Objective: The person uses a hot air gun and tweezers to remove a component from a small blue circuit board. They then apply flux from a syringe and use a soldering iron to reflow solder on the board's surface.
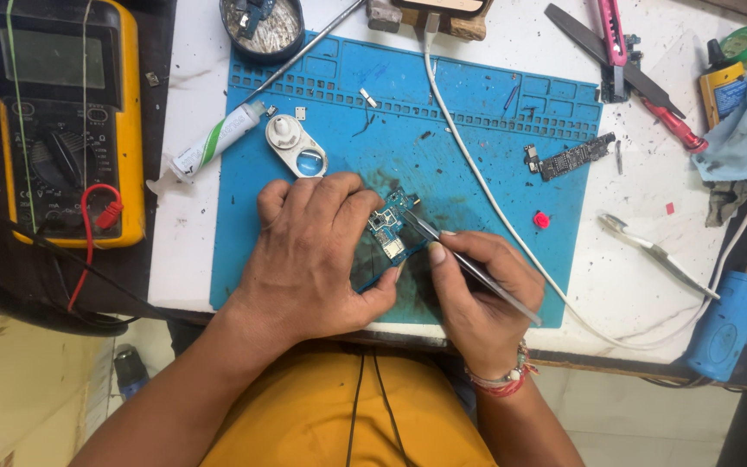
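My left hand [313,255] presses down on a small blue circuit board [388,227] lying on the blue silicone work mat [477,121], fingers curled over its left side. My right hand [477,290] grips slim metal tweezers [469,264] like a pen. Their tip touches the board's upper right edge. Much of the board is hidden under my left fingers.
A yellow multimeter [67,121] with red lead sits at the left. On the mat lie a white tube [213,143], a white loupe [296,147], a second narrow circuit board [568,157], a red cap [542,220] and a white cable [477,173]. Spare tweezers [654,252], a blue tool [724,324] and a cutter [613,35] lie at the right.
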